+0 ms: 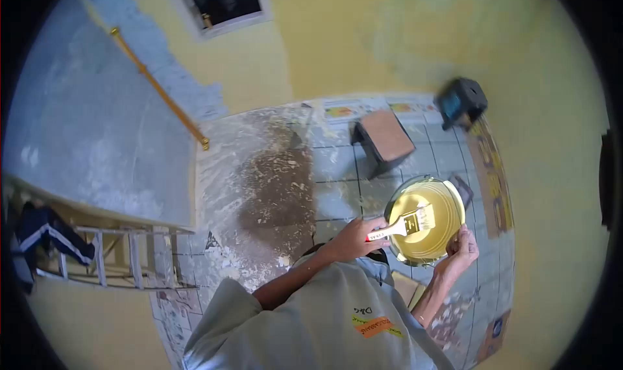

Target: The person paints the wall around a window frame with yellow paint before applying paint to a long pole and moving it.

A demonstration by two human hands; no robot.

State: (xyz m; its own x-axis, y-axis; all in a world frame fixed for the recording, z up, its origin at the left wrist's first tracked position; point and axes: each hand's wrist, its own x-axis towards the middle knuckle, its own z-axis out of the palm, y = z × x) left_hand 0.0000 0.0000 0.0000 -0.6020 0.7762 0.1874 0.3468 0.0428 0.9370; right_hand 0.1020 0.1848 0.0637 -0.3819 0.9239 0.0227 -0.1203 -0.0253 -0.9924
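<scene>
My left hand (357, 237) is closed around the handle of a paintbrush (409, 224). The brush's pale bristles overlap the inside of a paint bucket (456, 204), which shows yellow paint (428, 245) within. At the bucket's near right side, my right hand (462, 248) grips the rim with bent fingers. The bucket is in front of my body, to the right, above the tiled floor.
Beyond the bucket stands a stool with a brown top (387, 135), and a dark stool (462, 102) sits in the corner. A ladder (100, 258) with dark clothing (55, 235) is at left. A plastic sheet (224, 175) and cardboard (491, 175) lie on the floor. A golden rail (161, 89) runs along the blue-grey surface.
</scene>
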